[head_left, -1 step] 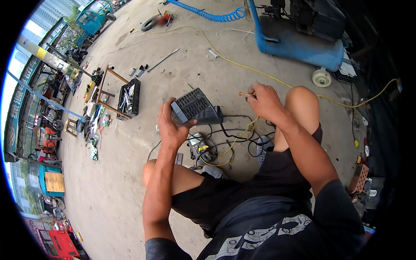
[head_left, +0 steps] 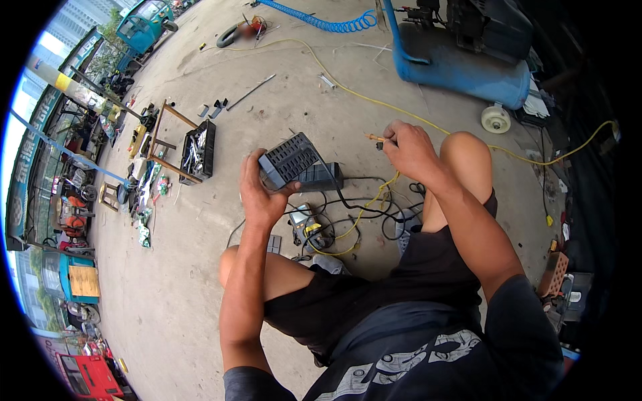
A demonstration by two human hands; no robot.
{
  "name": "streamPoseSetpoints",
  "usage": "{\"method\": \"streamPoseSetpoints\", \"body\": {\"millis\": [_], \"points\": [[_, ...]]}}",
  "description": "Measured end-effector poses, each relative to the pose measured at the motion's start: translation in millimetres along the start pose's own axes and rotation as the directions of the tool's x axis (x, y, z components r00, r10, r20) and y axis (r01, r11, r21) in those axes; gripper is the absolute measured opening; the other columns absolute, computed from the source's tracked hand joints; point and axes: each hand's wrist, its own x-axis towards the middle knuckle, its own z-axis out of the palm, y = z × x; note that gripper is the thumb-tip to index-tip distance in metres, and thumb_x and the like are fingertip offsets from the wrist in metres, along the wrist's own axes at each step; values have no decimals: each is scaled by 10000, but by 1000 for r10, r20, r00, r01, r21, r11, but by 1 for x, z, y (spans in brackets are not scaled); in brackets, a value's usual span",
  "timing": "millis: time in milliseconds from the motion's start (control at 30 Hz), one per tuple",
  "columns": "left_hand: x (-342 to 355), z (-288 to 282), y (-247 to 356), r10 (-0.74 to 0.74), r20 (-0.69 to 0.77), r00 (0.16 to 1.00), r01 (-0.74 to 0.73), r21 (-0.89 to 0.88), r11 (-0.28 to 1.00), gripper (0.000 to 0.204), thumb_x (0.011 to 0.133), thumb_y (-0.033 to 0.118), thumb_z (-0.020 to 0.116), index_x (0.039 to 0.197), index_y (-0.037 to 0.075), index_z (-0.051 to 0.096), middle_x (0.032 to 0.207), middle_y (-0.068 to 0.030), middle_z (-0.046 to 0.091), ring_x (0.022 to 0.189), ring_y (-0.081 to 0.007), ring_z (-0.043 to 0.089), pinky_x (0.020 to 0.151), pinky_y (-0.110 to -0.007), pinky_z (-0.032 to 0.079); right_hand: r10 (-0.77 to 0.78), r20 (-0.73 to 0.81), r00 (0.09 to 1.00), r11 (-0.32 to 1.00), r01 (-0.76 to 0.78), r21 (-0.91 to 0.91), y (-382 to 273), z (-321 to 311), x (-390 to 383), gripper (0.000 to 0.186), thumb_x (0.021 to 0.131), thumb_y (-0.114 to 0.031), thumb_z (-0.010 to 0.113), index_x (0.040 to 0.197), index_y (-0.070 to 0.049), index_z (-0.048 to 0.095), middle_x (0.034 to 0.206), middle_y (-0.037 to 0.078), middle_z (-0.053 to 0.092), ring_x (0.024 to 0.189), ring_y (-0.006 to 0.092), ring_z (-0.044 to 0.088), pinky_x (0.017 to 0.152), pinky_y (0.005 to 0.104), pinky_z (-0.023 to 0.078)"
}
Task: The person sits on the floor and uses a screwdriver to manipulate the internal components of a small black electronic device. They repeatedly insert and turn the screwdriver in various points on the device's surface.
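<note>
My left hand [head_left: 259, 194] grips a black box-shaped casing [head_left: 289, 160] with rows of vent slots, tilted above the ground. A black cable [head_left: 328, 172] trails down from the casing. Directly beyond my fingers is a second dark box [head_left: 322, 176]; whether it touches the held one I cannot tell. My right hand [head_left: 409, 148] stays apart from the casing, its fingers pinched on a thin orange-brown stick-like piece [head_left: 374, 138]. Between my feet lies a dark grey and yellow device [head_left: 306, 222], with tangled black cords and a yellow cord [head_left: 349, 250] around it.
A blue air compressor [head_left: 461, 73] stands at the far right, with a white wheel [head_left: 495, 119]. A yellow hose [head_left: 361, 95] crosses the concrete. To the left, a black crate of tools [head_left: 198, 152] sits beside an overturned wooden frame [head_left: 159, 137]. A long rod [head_left: 251, 92] lies beyond.
The vented casing has tilted and shifted slightly up and left, showing more of the second box. My right hand has moved very little.
</note>
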Motion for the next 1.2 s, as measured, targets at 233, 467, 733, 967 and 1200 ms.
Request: {"method": "streamPoseSetpoints", "body": {"millis": [233, 467, 733, 967, 1200], "points": [[12, -21, -5, -11, -130, 992, 11, -1, 1000, 842, 591, 47, 988, 1327, 23, 579, 1119, -130, 683, 1063, -298, 649, 980, -406, 503, -50, 88, 995, 958, 73, -277, 11, -26, 42, 193, 852, -62, 653, 1006, 21, 735, 1002, 265, 745, 993, 448, 708, 887, 523, 547], [19, -43, -2, 8, -259, 966, -27, -67, 997, 877, 627, 86, 1007, 1382, 27, 565, 1133, -96, 709, 1078, -240, 653, 1013, -360, 492, 33, 223, 974, 912, 61, -405, 39, -42, 108, 178, 829, -62, 674, 962, 18, 761, 995, 275, 746, 989, 442, 717, 846, 510, 558], [51, -93, 28, 12, -381, 925, -89, -186, 979, 835, 669, 87, 1005, 1374, -17, 569, 1183, -107, 723, 1072, -200, 706, 999, -323, 546, 252, 428, 868, 965, -194, -175, 104, -43, 143, 207, 845, -73, 754, 1023, 32, 745, 822, 107, 703, 692, 183, 642, 599, 372, 538], [103, -102, 84, 192, -419, 888, -247, -80, 966, 724, 695, 148, 1006, 1279, -30, 618, 1108, -132, 757, 1020, -218, 740, 962, -330, 572, 235, 607, 759, 898, -409, 164, 100, -29, 130, 173, 883, -87, 731, 1022, 15, 739, 827, 55, 709, 655, 96, 609, 577, 285, 557], [154, -87, 121, 388, -334, 859, -471, -218, 855, 774, 695, 120, 993, 1336, -17, 580, 1173, -158, 735, 1072, -260, 727, 965, -381, 590, -78, 864, 497, 995, -16, 100, -14, -21, 141, 188, 885, -113, 732, 1026, 9, 749, 863, 44, 714, 657, 89, 607, 578, 279, 546]]}}
